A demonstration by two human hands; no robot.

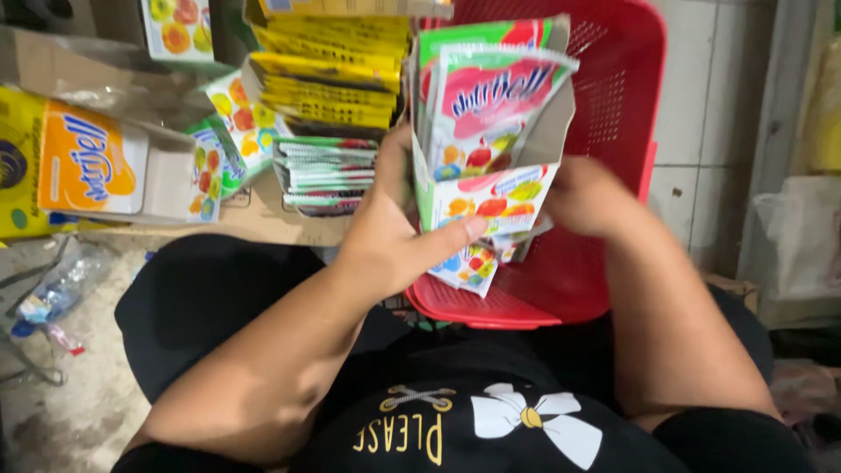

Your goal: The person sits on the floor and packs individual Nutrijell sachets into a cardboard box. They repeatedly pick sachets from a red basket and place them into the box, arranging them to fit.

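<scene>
The left hand [385, 236] is clamping a small carton [491, 175] holding sachets [491, 88]. The right hand [591, 197] is touching its far side; grip unclear. Sachet stacks [326, 166] beyond the grip are waiting unboxed.

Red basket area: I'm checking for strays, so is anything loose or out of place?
Yes. A few sachets hang loose under the small carton held in the left hand, dangling over the red basket.
</scene>
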